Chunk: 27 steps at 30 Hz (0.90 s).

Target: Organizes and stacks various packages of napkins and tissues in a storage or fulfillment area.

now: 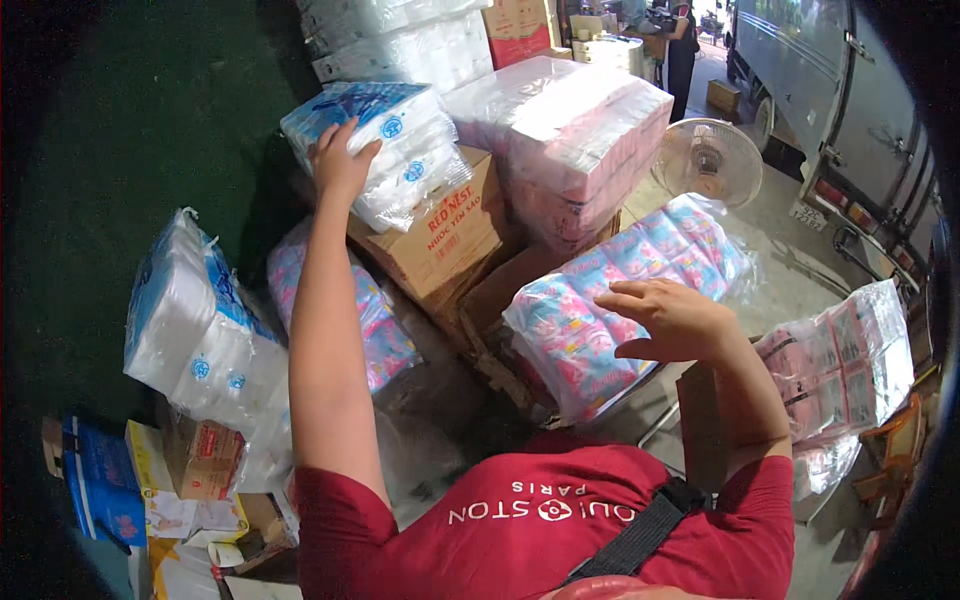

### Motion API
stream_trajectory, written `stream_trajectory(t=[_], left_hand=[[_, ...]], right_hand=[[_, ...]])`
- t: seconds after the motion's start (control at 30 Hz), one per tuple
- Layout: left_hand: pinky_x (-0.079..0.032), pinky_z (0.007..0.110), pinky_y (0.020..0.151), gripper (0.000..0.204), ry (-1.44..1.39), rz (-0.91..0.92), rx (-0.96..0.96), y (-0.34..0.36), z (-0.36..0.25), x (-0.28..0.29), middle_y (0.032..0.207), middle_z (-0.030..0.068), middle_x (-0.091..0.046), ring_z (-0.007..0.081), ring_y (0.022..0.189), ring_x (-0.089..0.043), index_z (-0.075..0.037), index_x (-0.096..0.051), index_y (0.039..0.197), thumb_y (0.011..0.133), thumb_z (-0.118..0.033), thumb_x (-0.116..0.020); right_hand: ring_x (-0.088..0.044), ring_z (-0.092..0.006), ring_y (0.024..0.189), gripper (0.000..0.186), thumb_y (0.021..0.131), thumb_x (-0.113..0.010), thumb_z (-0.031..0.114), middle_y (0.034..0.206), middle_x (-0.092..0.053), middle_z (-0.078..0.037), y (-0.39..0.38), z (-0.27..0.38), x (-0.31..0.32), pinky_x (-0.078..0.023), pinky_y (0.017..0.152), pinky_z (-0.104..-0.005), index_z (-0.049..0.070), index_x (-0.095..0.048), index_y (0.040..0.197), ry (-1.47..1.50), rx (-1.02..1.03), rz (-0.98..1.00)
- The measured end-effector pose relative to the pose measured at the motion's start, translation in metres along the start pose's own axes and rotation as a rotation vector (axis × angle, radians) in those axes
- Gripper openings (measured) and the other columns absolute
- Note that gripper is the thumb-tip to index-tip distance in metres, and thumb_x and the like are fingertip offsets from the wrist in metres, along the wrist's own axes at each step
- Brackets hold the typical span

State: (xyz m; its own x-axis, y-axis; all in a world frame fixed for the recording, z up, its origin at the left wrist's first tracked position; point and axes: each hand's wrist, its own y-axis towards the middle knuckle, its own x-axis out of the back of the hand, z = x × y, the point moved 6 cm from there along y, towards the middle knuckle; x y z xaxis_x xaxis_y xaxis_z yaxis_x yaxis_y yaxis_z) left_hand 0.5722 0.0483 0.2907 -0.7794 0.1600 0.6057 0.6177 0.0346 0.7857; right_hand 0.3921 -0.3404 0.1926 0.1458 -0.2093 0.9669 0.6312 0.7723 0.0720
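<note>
My left hand (343, 162) rests with its fingers spread on a clear-wrapped pack of white and blue tissue (415, 150). That pack sits on top of a brown cardboard box (452, 228). To the right, my right hand (672, 318) is open, fingers stretched out, over a plastic-wrapped pack with a pink and blue floral print (590, 345); whether it touches the pack I cannot tell. Behind these two packs stands a large clear-wrapped bale of pink and white packs (580, 130).
White wrapped bales (400, 45) are stacked at the back. More wrapped packs (205, 330) lie at left, above small cartons (205, 455). Pink packs (840, 365) stand at right. A fan (708, 160), a parked truck (800, 60) and a person (682, 55) are farther off.
</note>
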Motion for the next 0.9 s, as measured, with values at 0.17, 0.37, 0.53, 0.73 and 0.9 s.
stream_trajectory(t=[0.17,0.37,0.53,0.73,0.9], left_hand=[[-0.036,0.038,0.097,0.052,-0.061,-0.07,-0.001,-0.012,-0.008,0.017,0.122,0.0157,-0.052,0.0301,0.114,-0.047,-0.014,-0.06,0.115,0.069,-0.034,-0.073],[-0.035,0.039,0.097,0.048,-0.183,-0.108,0.002,-0.062,-0.039,0.066,0.119,0.014,-0.053,0.0303,0.113,-0.046,-0.011,-0.062,0.11,0.067,-0.028,-0.074],[-0.034,0.041,0.098,0.045,-0.292,-0.153,-0.011,-0.114,-0.083,0.107,0.119,0.0136,-0.051,0.0318,0.113,-0.044,-0.008,-0.062,0.109,0.067,-0.021,-0.074],[-0.029,0.043,0.102,0.045,-0.401,-0.157,0.001,-0.183,-0.072,0.14,0.122,0.0145,-0.051,0.0309,0.117,-0.044,-0.004,-0.062,0.107,0.066,-0.014,-0.075],[-0.028,0.043,0.103,0.046,-0.409,-0.122,-0.029,-0.225,-0.071,0.167,0.124,0.0189,-0.05,0.0328,0.116,-0.046,-0.001,-0.061,0.106,0.064,-0.012,-0.075]], right_hand=[[-0.048,-0.0349,0.112,0.059,0.078,-0.065,0.034,0.125,-0.048,-0.019,0.0,0.0,0.006,-0.039,0.095,-0.0394,0.008,-0.045,0.126,0.047,0.009,0.015],[-0.048,-0.0282,0.115,0.069,0.076,-0.07,0.019,0.13,-0.045,-0.015,0.043,-0.006,0.012,-0.04,0.095,-0.0364,0.008,-0.034,0.134,0.315,0.257,-0.029],[-0.041,-0.034,0.118,0.075,0.084,-0.056,0.048,0.132,-0.037,-0.013,0.119,-0.029,-0.015,-0.036,0.095,-0.0499,0.012,-0.021,0.14,1.444,-0.121,-0.263],[-0.032,-0.0396,0.121,0.092,0.076,-0.046,0.07,0.131,-0.029,-0.019,0.179,-0.039,-0.022,-0.028,0.091,-0.0656,0.014,-0.015,0.141,1.876,-0.247,-0.304],[-0.034,-0.0325,0.126,0.091,0.078,-0.035,0.073,0.14,-0.028,-0.019,0.221,-0.008,-0.039,-0.031,0.1,-0.0527,0.012,-0.014,0.142,1.868,-0.202,-0.149]])
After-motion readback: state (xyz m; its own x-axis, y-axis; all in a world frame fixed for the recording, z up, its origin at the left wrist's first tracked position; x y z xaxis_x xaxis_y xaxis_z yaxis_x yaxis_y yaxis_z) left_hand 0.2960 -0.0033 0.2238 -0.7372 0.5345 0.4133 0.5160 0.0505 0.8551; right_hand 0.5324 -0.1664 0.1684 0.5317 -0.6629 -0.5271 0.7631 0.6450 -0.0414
